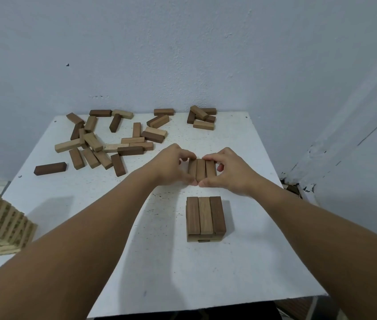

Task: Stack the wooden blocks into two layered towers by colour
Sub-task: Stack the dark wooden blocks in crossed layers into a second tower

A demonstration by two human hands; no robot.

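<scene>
Three brown wooden blocks lie side by side in the middle of the white table. My left hand grips their left side and my right hand grips their right side, thumbs meeting at the near end. Closer to me stands a low stack of two layers, its top layer made of three brown blocks. A scattered heap of light and dark loose blocks covers the far left of the table. A smaller pile lies at the far right edge.
A single dark block lies apart at the left. A slatted wooden object stands off the table's left side. Blue walls close in behind and to the right. The table's near edge runs below my forearms.
</scene>
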